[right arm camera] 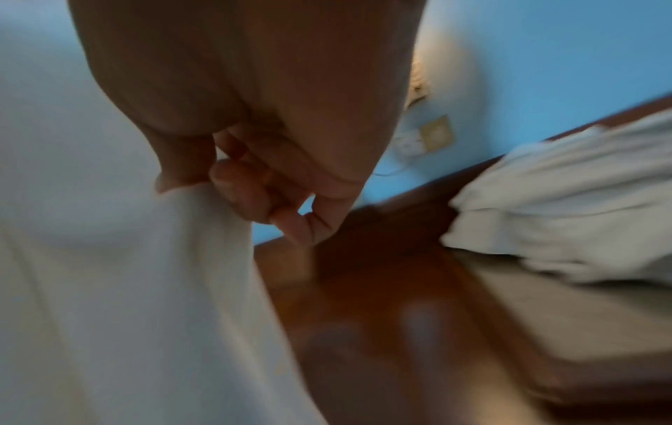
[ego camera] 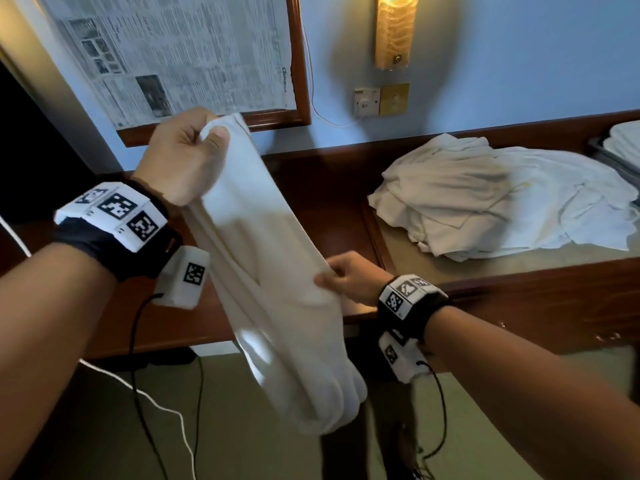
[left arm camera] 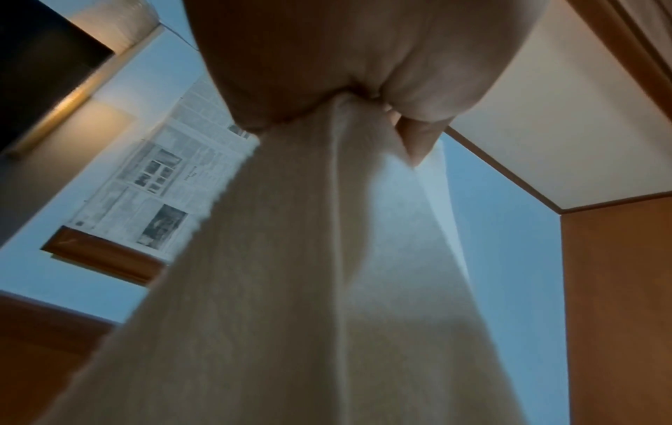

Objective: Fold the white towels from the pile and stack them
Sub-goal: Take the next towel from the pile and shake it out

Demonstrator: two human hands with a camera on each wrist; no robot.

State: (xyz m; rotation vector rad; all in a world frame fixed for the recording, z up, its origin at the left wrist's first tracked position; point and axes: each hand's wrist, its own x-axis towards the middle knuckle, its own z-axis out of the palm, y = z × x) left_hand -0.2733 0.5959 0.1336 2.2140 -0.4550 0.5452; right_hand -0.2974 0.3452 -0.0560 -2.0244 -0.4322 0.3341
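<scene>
A long white towel [ego camera: 266,271] hangs in the air in front of me, above the wooden desk. My left hand [ego camera: 194,147] is raised and grips the towel's top end in a fist; the left wrist view shows the cloth [left arm camera: 309,273] dropping from that hand [left arm camera: 363,97]. Lower down, my right hand [ego camera: 337,275] pinches the towel's right edge between thumb and fingers; the right wrist view shows this pinch [right arm camera: 203,178] on the cloth [right arm camera: 109,258]. The pile of unfolded white towels [ego camera: 491,199] lies on the counter at the right.
A dark wooden desk [ego camera: 325,188] runs along the blue wall. Folded white towels [ego camera: 623,140] sit at the far right edge. A framed newspaper [ego camera: 180,53], a wall lamp [ego camera: 394,29] and sockets [ego camera: 381,98] are on the wall. Cables trail over the floor [ego camera: 156,403].
</scene>
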